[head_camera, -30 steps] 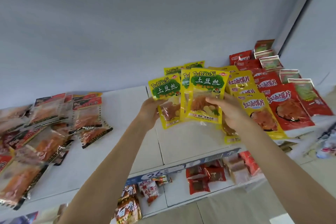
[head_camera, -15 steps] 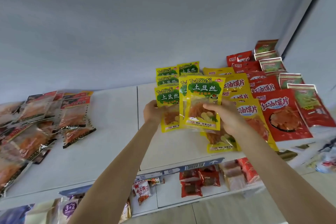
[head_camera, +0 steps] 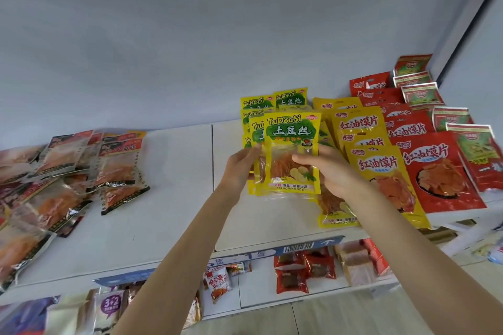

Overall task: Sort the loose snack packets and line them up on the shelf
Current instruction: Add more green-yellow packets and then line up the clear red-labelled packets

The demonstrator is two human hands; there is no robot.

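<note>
Both hands hold a small stack of yellow-green TuDouSi packets upright over the white shelf. My left hand grips the stack's left edge. My right hand holds its right side, thumb across the front packet. More TuDouSi packets lie in a row behind the stack, and another lies flat under my right wrist. To the right run rows of yellow packets, red packets and red-green packets.
A loose heap of clear orange-red packets covers the shelf's left end. Bare shelf lies between that heap and my hands. A lower shelf holds other snacks. A grey wall rises behind.
The packets fanned out between my hands have closed into one stack, my left hand's packet now tucked behind the front one. The stack shifted slightly toward the row at the back.
</note>
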